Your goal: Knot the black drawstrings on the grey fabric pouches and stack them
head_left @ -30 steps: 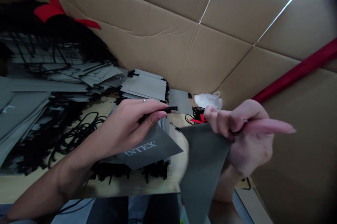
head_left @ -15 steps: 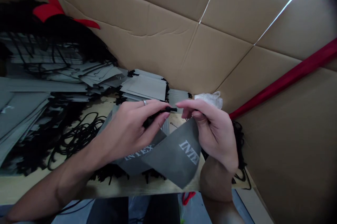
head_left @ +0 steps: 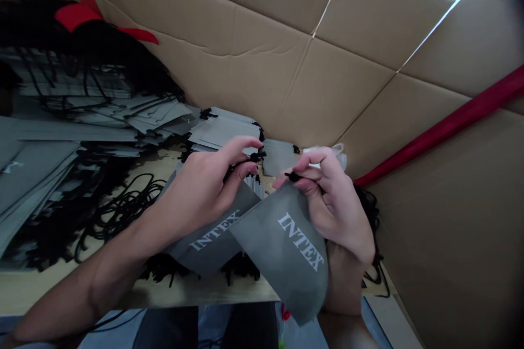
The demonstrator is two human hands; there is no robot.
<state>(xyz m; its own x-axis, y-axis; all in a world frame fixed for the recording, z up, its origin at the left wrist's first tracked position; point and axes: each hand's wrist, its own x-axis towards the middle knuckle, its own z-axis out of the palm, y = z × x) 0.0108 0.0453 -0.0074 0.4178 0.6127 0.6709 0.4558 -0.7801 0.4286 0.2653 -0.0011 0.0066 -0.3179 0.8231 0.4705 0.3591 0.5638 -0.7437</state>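
A grey pouch printed INTEX (head_left: pixel 286 250) hangs below my right hand (head_left: pixel 327 196), whose thumb and fingers pinch the black knotted cord at its top corner. My left hand (head_left: pixel 208 185) is bent around a black cord (head_left: pixel 257 157), with its knotted end sticking out between thumb and forefinger. A second grey INTEX pouch (head_left: pixel 208 242) lies beneath my left hand, partly behind the first pouch. The two hands are apart, a short gap between their fingertips.
Stacks of grey pouches with black cords (head_left: pixel 45 174) fill the left side of the wooden table (head_left: pixel 180 297). Loose black cord (head_left: pixel 123 207) lies beside them. Cardboard walls (head_left: pixel 245 27) stand behind and right, crossed by a red strap (head_left: pixel 442 125). Clear plastic (head_left: pixel 339 153) sits by the wall.
My right fingers now pinch a knotted cord end at the pouch corner, and that pouch hangs lower and more open to view. My left forefinger has lifted a little off the cord.
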